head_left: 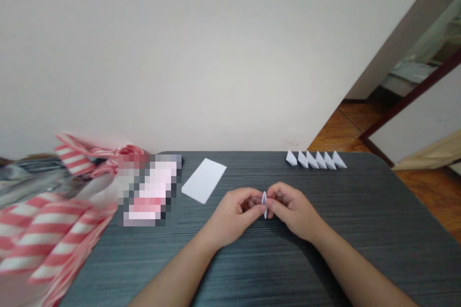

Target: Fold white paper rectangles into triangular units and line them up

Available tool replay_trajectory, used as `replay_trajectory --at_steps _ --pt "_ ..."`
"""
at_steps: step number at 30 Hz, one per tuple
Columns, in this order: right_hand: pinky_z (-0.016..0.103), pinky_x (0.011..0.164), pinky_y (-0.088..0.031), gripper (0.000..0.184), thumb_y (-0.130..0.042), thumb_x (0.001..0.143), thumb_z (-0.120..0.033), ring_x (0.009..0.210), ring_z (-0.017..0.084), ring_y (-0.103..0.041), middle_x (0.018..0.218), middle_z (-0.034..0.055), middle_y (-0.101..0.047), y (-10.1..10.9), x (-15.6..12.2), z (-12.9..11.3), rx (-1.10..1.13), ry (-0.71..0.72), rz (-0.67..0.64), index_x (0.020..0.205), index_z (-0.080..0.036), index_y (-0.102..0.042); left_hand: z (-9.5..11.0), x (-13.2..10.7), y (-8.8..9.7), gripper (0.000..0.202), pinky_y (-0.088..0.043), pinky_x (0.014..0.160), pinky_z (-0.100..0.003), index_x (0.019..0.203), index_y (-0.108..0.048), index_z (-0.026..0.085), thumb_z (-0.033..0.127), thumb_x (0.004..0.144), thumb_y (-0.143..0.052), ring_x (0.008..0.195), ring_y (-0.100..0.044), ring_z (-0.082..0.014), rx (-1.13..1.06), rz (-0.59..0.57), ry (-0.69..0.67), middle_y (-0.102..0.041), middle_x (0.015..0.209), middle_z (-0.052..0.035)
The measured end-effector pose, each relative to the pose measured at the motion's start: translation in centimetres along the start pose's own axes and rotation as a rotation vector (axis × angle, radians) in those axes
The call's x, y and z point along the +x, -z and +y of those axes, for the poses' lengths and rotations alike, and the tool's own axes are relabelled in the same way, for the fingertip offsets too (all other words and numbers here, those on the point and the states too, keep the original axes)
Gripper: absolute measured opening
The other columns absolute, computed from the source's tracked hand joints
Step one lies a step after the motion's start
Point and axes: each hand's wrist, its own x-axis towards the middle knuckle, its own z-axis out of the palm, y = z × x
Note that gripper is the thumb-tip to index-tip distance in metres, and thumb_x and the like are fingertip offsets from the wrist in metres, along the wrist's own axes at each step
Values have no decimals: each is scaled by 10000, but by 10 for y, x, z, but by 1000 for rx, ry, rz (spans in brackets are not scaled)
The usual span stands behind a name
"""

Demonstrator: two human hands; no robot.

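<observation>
Between my two hands, above the dark table [230, 268], is a small folded white paper piece [265, 205], seen nearly edge-on as a narrow pointed shape. My left hand [236, 213] pinches it from the left with thumb and fingertips. From the right, the thumb and fingers of my right hand [291, 208] close on the same piece. Some of the fingers are hidden behind the thumbs. To the left of my hands lies a flat white paper sheet [204, 181]. Several folded white paper pieces [310, 159] stand in a row near the back right edge.
A blurred-out rectangular object [153, 192] lies at the table's left. Red-and-white striped cloth [46, 230] is heaped beyond the left edge. Behind the table rises a pale wall [223, 57]. Wooden floor [334, 129] shows at the right.
</observation>
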Motion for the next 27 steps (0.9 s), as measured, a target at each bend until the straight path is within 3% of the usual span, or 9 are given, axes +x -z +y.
replay_trajectory --at_steps 12,27 --pt "231 540 -459 173 -557 919 -273 570 111 -590 721 2 -647 2 -2 0 -103 88 17 1044 -187 -642 0 0 -5 273 -469 590 -233 1014 -607 151 359 840 -640 604 -561 -106 -308 74 72 -620 739 -1" --pt "245 563 -477 188 -569 921 -258 665 133 -586 849 48 -618 7 -2 1 -217 225 27 1000 -213 -734 -7 2 -5 278 -473 577 -224 1033 -519 170 310 842 -666 690 -579 -110 -378 74 58 -596 884 -14"
